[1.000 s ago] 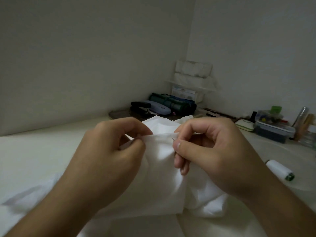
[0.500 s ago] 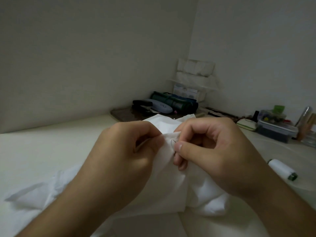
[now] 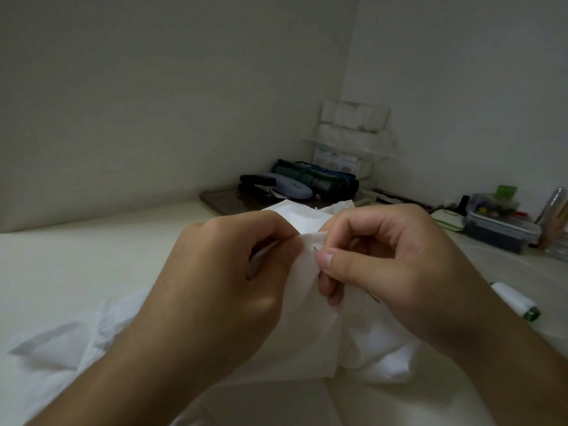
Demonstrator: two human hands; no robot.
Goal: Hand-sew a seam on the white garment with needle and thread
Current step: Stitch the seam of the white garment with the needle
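The white garment [image 3: 310, 339] lies bunched on the pale table, and both hands lift its upper edge. My left hand [image 3: 224, 281] pinches a fold of that edge between thumb and curled fingers. My right hand [image 3: 384, 265] sits just to the right, almost touching the left. Its thumb and forefinger pinch a thin needle [image 3: 316, 249] whose tip pokes out of the cloth at the fold. I cannot make out the thread against the white fabric.
A white thread spool [image 3: 514, 304] with a green end lies on the table to the right. Behind the hands are a dark tray [image 3: 221, 202] with a black stapler [image 3: 258, 183], a grey case and a green roll. Lidded plastic boxes [image 3: 501, 232] stand at far right.
My left hand has slid right along the fabric edge until it nearly meets the right hand. The right hand has stayed in place, pinching the needle.
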